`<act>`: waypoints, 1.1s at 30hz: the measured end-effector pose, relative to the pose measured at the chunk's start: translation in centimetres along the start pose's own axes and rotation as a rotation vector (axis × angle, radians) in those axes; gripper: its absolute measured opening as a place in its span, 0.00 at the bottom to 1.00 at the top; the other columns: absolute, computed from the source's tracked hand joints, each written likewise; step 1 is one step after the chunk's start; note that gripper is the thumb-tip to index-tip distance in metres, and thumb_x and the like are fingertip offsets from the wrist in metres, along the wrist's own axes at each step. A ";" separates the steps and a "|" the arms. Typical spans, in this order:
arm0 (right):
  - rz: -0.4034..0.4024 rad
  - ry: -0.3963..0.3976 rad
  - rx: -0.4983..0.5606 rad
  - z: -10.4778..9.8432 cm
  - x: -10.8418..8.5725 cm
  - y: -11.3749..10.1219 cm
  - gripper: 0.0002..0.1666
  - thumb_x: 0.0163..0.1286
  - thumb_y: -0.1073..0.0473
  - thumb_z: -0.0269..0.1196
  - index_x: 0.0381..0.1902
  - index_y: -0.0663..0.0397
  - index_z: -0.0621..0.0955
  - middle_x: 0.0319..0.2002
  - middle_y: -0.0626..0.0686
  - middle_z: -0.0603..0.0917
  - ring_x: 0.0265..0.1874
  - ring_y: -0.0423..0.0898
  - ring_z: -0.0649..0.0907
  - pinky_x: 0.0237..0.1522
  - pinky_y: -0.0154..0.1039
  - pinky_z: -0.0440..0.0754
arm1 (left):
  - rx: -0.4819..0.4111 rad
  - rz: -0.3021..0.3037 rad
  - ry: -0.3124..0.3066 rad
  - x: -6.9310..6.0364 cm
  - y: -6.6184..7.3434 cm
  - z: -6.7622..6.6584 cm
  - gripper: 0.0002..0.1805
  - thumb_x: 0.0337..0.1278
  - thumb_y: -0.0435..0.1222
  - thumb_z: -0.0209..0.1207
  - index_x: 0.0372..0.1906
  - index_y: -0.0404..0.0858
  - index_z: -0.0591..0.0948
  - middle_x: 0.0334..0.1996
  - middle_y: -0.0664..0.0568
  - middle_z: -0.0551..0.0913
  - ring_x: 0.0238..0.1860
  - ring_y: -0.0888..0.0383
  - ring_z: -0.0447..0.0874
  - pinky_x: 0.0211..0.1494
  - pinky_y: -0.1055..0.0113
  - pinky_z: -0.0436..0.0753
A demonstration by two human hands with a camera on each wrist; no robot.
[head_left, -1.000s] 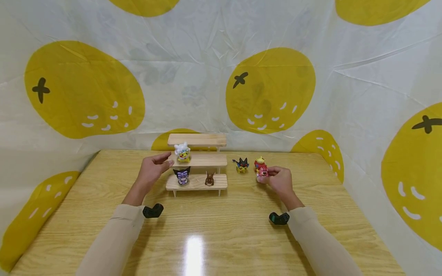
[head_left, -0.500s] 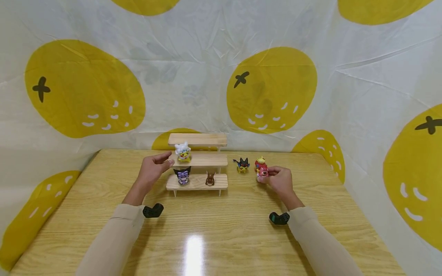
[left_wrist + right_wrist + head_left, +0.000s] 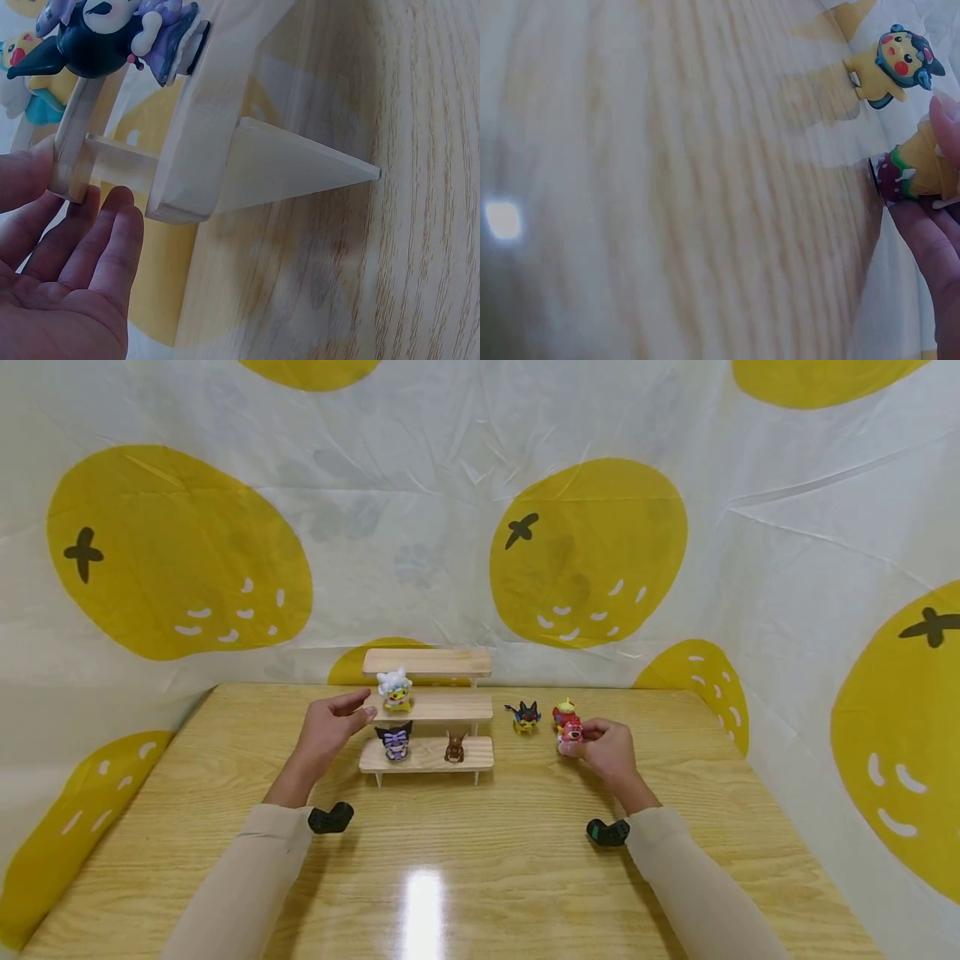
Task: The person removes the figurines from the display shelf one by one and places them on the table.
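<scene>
My left hand [image 3: 327, 732] pinches the left end of the middle shelf of a three-tier wooden stand [image 3: 450, 707]; in the left wrist view the thumb and fingers [image 3: 116, 247] lie on either side of that board's end [image 3: 67, 165]. A white-topped yellow figure [image 3: 395, 690] stands on this tier, beside the fingertips. The lower tier holds a black-and-purple figure [image 3: 395, 742] and a brown one [image 3: 454, 747]. At the right, my right hand [image 3: 611, 755] grips a pink-red figure [image 3: 571, 732] between thumb and fingers, directly in front of a red-and-yellow figure [image 3: 565, 711].
A black-eared yellow figure [image 3: 526, 717] stands on the wooden table [image 3: 510, 860] between the stand and my right hand. Behind the table hangs a white cloth [image 3: 420, 543] with large yellow fruit shapes. A dark device sits at each wrist.
</scene>
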State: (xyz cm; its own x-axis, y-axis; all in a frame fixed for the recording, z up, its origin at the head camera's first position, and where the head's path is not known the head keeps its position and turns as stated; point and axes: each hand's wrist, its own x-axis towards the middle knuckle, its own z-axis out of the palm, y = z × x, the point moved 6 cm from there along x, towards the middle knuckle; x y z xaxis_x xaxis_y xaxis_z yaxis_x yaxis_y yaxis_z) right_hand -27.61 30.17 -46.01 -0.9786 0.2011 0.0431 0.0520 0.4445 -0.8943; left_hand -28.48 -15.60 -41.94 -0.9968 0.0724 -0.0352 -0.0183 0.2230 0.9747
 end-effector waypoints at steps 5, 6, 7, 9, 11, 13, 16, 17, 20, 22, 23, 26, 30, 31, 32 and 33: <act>-0.015 -0.079 -0.060 0.1 -0.2 -0.4 0.28 0.59 0.61 0.79 0.54 0.68 0.83 0.49 0.63 0.88 0.41 0.42 0.85 0.41 0.23 0.82 | -0.007 0.002 0.002 -0.1 0.0 0.0 0.32 0.75 0.41 0.61 0.77 0.35 0.70 0.77 0.41 0.69 0.75 0.45 0.71 0.61 0.81 0.82; -0.020 -0.088 -0.079 0.1 -0.2 -0.5 0.29 0.60 0.61 0.79 0.56 0.68 0.83 0.50 0.64 0.88 0.42 0.44 0.85 0.41 0.24 0.82 | -0.006 0.005 0.000 -0.1 0.0 0.0 0.32 0.75 0.41 0.61 0.77 0.35 0.70 0.78 0.40 0.69 0.76 0.45 0.71 0.61 0.81 0.82; -0.023 -0.093 -0.096 0.1 -0.2 -0.6 0.30 0.60 0.61 0.79 0.57 0.68 0.83 0.50 0.64 0.87 0.43 0.46 0.85 0.41 0.24 0.82 | -0.007 0.003 0.003 0.0 0.0 -0.1 0.32 0.75 0.41 0.61 0.77 0.35 0.70 0.77 0.41 0.69 0.75 0.45 0.72 0.61 0.81 0.82; -0.034 -0.099 -0.127 0.1 -0.3 -0.8 0.30 0.61 0.61 0.78 0.59 0.68 0.82 0.50 0.64 0.87 0.44 0.49 0.85 0.41 0.25 0.82 | -0.010 0.002 0.002 0.0 -0.1 -0.1 0.32 0.75 0.41 0.61 0.77 0.35 0.70 0.77 0.41 0.69 0.75 0.45 0.72 0.61 0.80 0.82; -0.044 -0.104 -0.145 0.1 -0.4 -0.9 0.30 0.62 0.61 0.78 0.59 0.69 0.82 0.50 0.65 0.87 0.45 0.51 0.85 0.42 0.27 0.82 | -0.014 -0.001 0.000 0.1 -0.1 -0.1 0.32 0.75 0.40 0.61 0.77 0.35 0.70 0.77 0.41 0.69 0.74 0.45 0.73 0.62 0.79 0.83; -0.047 -0.103 -0.163 0.1 -0.4 -0.9 0.30 0.61 0.61 0.78 0.58 0.69 0.82 0.50 0.65 0.87 0.46 0.53 0.85 0.43 0.29 0.82 | -0.024 -0.005 -0.004 0.1 -0.2 -0.1 0.31 0.75 0.40 0.61 0.77 0.36 0.69 0.77 0.41 0.69 0.74 0.45 0.73 0.63 0.77 0.83; -0.051 -0.102 -0.180 0.1 -0.6 -1.0 0.30 0.61 0.61 0.78 0.59 0.69 0.82 0.51 0.66 0.87 0.47 0.55 0.85 0.47 0.33 0.84 | -0.039 -0.002 -0.011 0.1 -0.2 0.0 0.31 0.76 0.39 0.60 0.77 0.35 0.69 0.78 0.41 0.69 0.74 0.44 0.73 0.66 0.72 0.83; -0.053 -0.104 -0.182 0.0 -0.7 -1.0 0.31 0.61 0.61 0.78 0.59 0.70 0.82 0.52 0.67 0.87 0.48 0.55 0.85 0.48 0.36 0.85 | -0.041 -0.001 -0.013 0.1 -0.3 0.0 0.31 0.76 0.39 0.60 0.78 0.35 0.69 0.78 0.41 0.69 0.74 0.44 0.73 0.66 0.72 0.83; -0.053 -0.105 -0.185 -0.2 -0.8 -1.2 0.33 0.61 0.60 0.78 0.60 0.69 0.81 0.53 0.67 0.87 0.49 0.56 0.86 0.52 0.42 0.87 | -0.049 0.000 -0.015 0.1 -0.3 0.1 0.31 0.76 0.38 0.60 0.78 0.35 0.69 0.78 0.41 0.68 0.74 0.44 0.73 0.65 0.72 0.83; -0.066 -0.108 -0.184 -0.4 -1.0 -1.4 0.33 0.60 0.60 0.79 0.60 0.70 0.81 0.53 0.68 0.87 0.50 0.57 0.87 0.53 0.43 0.88 | -0.049 -0.001 -0.018 0.1 -0.3 0.1 0.31 0.76 0.39 0.60 0.78 0.35 0.68 0.78 0.40 0.68 0.75 0.44 0.72 0.64 0.74 0.83; -0.071 -0.106 -0.182 -0.6 -1.0 -1.5 0.33 0.60 0.60 0.79 0.60 0.69 0.82 0.53 0.67 0.87 0.50 0.57 0.87 0.52 0.42 0.88 | -0.048 -0.002 -0.017 0.0 -0.2 0.2 0.31 0.76 0.39 0.60 0.78 0.35 0.69 0.78 0.40 0.68 0.75 0.44 0.72 0.64 0.74 0.83; -0.095 -0.106 -0.173 -1.2 -1.1 -1.9 0.31 0.60 0.61 0.79 0.59 0.69 0.82 0.53 0.68 0.88 0.50 0.59 0.89 0.48 0.34 0.88 | -0.051 -0.008 -0.016 -0.2 0.0 0.2 0.31 0.76 0.39 0.60 0.77 0.35 0.69 0.78 0.40 0.68 0.75 0.44 0.72 0.67 0.71 0.82; -0.121 -0.097 -0.161 -2.0 -1.1 -2.4 0.29 0.61 0.62 0.77 0.58 0.68 0.82 0.54 0.68 0.88 0.52 0.60 0.89 0.45 0.27 0.87 | -0.053 -0.012 -0.020 -0.3 0.2 0.2 0.31 0.76 0.39 0.60 0.78 0.35 0.69 0.79 0.39 0.67 0.76 0.44 0.71 0.70 0.67 0.81; -0.124 -0.093 -0.158 -2.3 -1.1 -2.4 0.29 0.62 0.62 0.77 0.58 0.68 0.82 0.54 0.68 0.88 0.52 0.61 0.89 0.45 0.27 0.87 | -0.053 -0.012 -0.022 -0.4 0.2 0.2 0.31 0.76 0.39 0.60 0.78 0.35 0.69 0.79 0.40 0.67 0.76 0.44 0.70 0.70 0.67 0.81; -0.129 -0.090 -0.157 -2.5 -1.1 -2.6 0.28 0.62 0.62 0.77 0.58 0.69 0.82 0.55 0.68 0.87 0.53 0.61 0.88 0.47 0.28 0.88 | -0.052 -0.012 -0.022 -0.4 0.2 0.2 0.31 0.76 0.39 0.60 0.78 0.35 0.69 0.79 0.40 0.67 0.76 0.44 0.70 0.69 0.68 0.81; -0.130 -0.085 -0.157 -2.7 -1.1 -2.7 0.28 0.62 0.62 0.77 0.58 0.69 0.82 0.55 0.68 0.87 0.54 0.62 0.88 0.48 0.29 0.88 | -0.051 -0.013 -0.022 -0.3 0.2 0.1 0.31 0.76 0.39 0.60 0.78 0.35 0.69 0.79 0.40 0.67 0.76 0.44 0.71 0.68 0.70 0.81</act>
State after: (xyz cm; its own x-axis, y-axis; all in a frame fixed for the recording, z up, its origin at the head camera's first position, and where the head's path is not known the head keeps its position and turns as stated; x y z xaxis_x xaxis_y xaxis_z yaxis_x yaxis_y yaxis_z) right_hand -26.13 31.12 -42.42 -0.9920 0.0615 0.1099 -0.0522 0.5938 -0.8029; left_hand -28.13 -15.45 -41.78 -0.9945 0.0910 -0.0522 -0.0357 0.1745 0.9840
